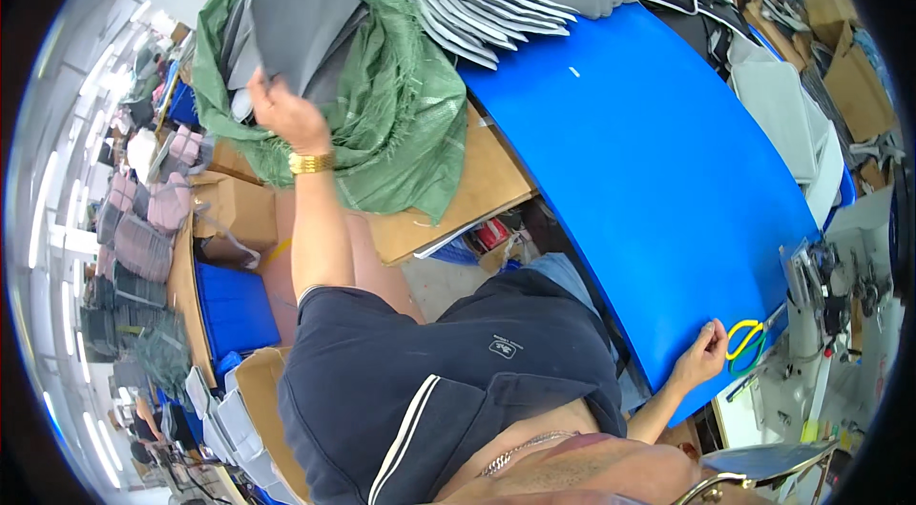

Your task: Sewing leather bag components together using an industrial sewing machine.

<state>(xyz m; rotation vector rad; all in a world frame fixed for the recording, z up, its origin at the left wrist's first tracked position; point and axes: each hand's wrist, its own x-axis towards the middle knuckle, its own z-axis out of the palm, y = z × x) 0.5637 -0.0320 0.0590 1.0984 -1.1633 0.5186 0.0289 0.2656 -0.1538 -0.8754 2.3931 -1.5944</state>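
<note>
At 10 o'clock: L hand [289, 114] pinches dk-grey sheet [301, 9] by lower edge; sheet at 11, by mouth of green sack [401, 123]. At 4: R hand [701, 359], fingers bunched together, beside yellow/green-handled scissors [761, 327].

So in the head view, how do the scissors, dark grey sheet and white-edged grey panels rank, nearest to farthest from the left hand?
From the left hand:
1. Dark grey sheet, in its grasp.
2. White-edged grey panels, to its right, upper middle.
3. Scissors, far right, lower down.
</note>
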